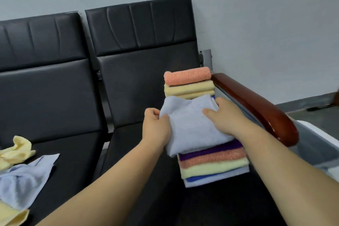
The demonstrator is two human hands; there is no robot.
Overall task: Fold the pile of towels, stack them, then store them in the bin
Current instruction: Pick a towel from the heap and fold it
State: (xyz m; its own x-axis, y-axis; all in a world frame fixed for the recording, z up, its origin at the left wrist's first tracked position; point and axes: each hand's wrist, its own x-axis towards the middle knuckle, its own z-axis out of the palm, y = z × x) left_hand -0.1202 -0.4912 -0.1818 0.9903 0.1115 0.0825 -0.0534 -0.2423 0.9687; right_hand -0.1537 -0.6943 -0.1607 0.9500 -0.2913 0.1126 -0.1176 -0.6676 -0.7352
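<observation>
Stacking | left hand [156, 124] pinches the light-blue towel [194, 128] by its near edge, right hand [224, 115] grips the far corner, likely keeping folds square | towel lies atop folded stack [212, 163] just beside the armrest [256, 104] | bin [322, 134] just beyond the armrest | loose towels [23, 180] well left of it

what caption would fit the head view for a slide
Left hand and right hand hold a folded pale blue towel over a stack on a black seat; unfolded towels lie to the left

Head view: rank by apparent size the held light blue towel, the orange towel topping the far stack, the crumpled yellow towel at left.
1. light blue towel
2-3. orange towel and crumpled yellow towel: look alike; orange sits farther away, so unranked.
</observation>
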